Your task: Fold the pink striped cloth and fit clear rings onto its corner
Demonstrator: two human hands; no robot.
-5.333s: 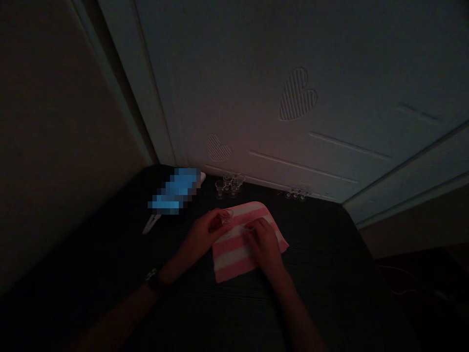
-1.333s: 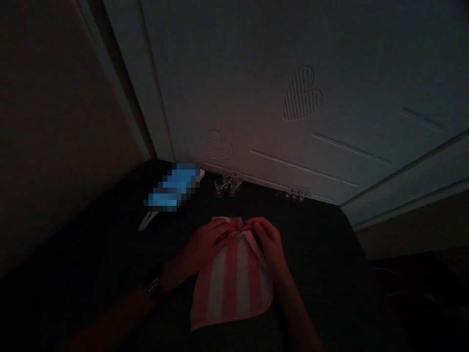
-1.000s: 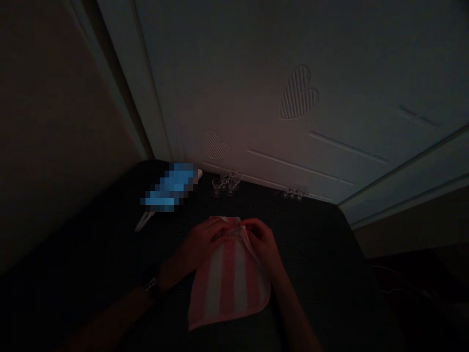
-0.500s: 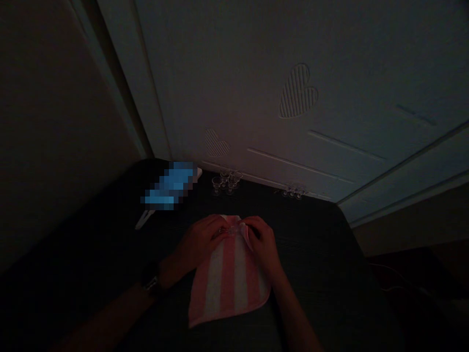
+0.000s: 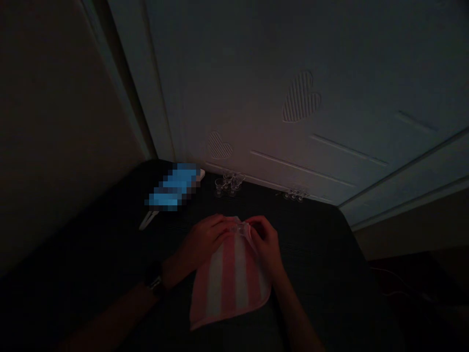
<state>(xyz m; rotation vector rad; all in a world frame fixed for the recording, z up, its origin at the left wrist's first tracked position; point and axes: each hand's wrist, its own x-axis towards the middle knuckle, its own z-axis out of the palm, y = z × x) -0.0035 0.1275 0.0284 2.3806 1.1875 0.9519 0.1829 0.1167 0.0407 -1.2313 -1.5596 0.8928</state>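
Note:
A pink-and-white striped cloth (image 5: 229,278) hangs below my two hands over the dark tabletop. Between my fingertips, at the cloth's upper edge, is a small clear glass (image 5: 240,229) like the tiny stemmed ones behind; the dim light blurs its outline. My left hand (image 5: 210,237), with a watch on the wrist, is closed around one end of this glass. My right hand (image 5: 266,239) pinches a fold of the cloth against the other end. Part of the glass is hidden by fingers and fabric.
Several small stemmed glasses (image 5: 229,185) stand near the pale panel with heart reliefs (image 5: 302,98). More tiny clear glasses (image 5: 295,194) are further right. A pixelated blue-lit object (image 5: 174,188) rests at the back left on the dark table (image 5: 311,274).
My right hand has shifted slightly, and more of the glass shows between my fingers. The whole view has moved a little; the standing glasses stay where they were.

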